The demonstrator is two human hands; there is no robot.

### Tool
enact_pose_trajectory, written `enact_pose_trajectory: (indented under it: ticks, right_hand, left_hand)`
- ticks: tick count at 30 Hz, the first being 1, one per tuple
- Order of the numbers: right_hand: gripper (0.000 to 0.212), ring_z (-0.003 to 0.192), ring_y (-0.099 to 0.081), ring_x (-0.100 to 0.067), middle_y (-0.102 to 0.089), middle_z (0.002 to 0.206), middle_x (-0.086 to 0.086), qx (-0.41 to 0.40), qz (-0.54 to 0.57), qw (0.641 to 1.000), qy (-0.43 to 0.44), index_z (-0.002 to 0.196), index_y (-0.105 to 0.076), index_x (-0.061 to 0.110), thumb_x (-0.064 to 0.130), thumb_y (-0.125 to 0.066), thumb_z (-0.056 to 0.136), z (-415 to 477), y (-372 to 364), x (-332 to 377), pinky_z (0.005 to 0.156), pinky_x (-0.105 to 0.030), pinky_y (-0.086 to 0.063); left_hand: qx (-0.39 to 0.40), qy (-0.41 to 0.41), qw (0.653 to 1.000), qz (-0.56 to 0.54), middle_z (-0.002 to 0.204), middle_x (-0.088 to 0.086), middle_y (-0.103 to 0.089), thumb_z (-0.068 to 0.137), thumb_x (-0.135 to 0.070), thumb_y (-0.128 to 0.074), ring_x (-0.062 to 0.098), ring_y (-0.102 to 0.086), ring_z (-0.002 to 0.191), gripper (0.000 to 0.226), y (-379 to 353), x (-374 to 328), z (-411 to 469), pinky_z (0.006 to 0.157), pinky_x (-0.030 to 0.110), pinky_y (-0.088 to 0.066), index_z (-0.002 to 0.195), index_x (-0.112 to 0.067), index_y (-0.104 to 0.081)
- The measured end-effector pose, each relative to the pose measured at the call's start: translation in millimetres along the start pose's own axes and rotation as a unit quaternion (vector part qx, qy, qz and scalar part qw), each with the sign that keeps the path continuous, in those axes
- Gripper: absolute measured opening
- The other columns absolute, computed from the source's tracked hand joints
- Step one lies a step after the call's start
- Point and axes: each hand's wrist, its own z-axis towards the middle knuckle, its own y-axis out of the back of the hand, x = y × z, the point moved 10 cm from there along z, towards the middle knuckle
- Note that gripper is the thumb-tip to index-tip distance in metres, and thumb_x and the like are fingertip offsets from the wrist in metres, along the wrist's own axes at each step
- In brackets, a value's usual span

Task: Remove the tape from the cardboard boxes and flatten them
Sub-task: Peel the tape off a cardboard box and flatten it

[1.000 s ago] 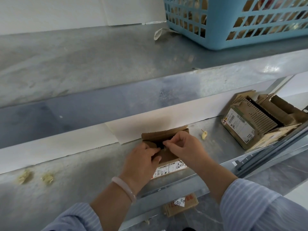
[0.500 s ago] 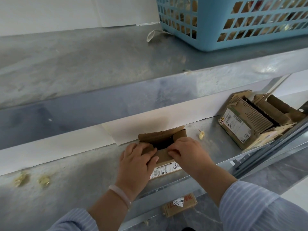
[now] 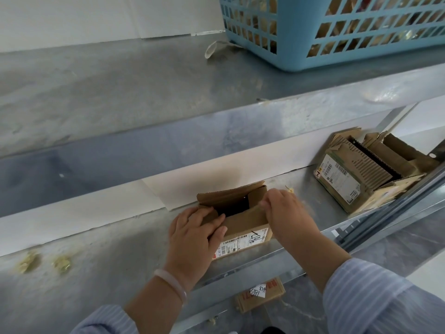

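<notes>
A small brown cardboard box (image 3: 243, 227) with a white shipping label stands on the lower metal shelf (image 3: 101, 256). Its top is open and the dark inside shows. My left hand (image 3: 195, 235) grips the box's left end, thumb across the front, fingers over the left flap. My right hand (image 3: 286, 213) holds the right end, fingertips on the right flap's upper edge. A second, larger cardboard box (image 3: 366, 172), torn open with ragged corrugated flaps, sits at the right of the same shelf.
A blue plastic basket (image 3: 337, 32) holding cardboard scraps stands on the upper shelf, a curl of tape (image 3: 214, 48) beside it. Yellowish tape scraps (image 3: 45, 261) lie at the shelf's left. Another small box (image 3: 260, 295) lies on the floor below.
Both hands have moved apart from the middle of the box top to its two ends. The flaps have spread and the opening is wider.
</notes>
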Motion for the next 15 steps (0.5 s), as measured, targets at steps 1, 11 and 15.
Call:
enact_pose_trajectory:
  ticks: [1, 11, 15]
  right_hand:
    - [0.016, 0.086, -0.051, -0.013, -0.053, 0.092, 0.005, -0.010, 0.033, 0.999, -0.016, 0.095, -0.054, 0.021, 0.033, -0.045, 0.101, 0, 2, -2, 0.079, -0.030, -0.045]
    - [0.013, 0.075, -0.062, -0.001, -0.067, 0.077, 0.015, 0.036, 0.186, 0.981, -0.041, 0.077, -0.063, 0.031, 0.031, -0.073, 0.085, 2, -4, 8, 0.064, -0.015, -0.048]
    - [0.018, 0.075, -0.059, 0.000, -0.063, 0.078, 0.018, 0.062, 0.128, 0.990, -0.015, 0.080, -0.063, 0.034, 0.024, -0.078, 0.080, 3, -3, 10, 0.061, -0.006, -0.040]
  left_hand:
    - [0.001, 0.000, 1.000, 0.000, 0.123, -0.015, -0.061, 0.092, -0.054, -0.035, 0.017, -0.048, 0.122, 0.042, -1, 0, 0, 0.104, 0.033, -0.025, 0.115, -0.040, -0.068]
    - [0.007, 0.006, 1.000, 0.004, 0.123, -0.015, -0.060, 0.092, -0.055, -0.033, 0.017, -0.046, 0.122, 0.044, -2, 2, 0, 0.103, 0.034, -0.026, 0.116, -0.041, -0.067]
    - [0.013, 0.004, 1.000, 0.008, 0.123, -0.015, -0.060, 0.092, -0.055, -0.032, 0.017, -0.045, 0.122, 0.044, -4, 3, 0, 0.104, 0.034, -0.025, 0.116, -0.042, -0.067]
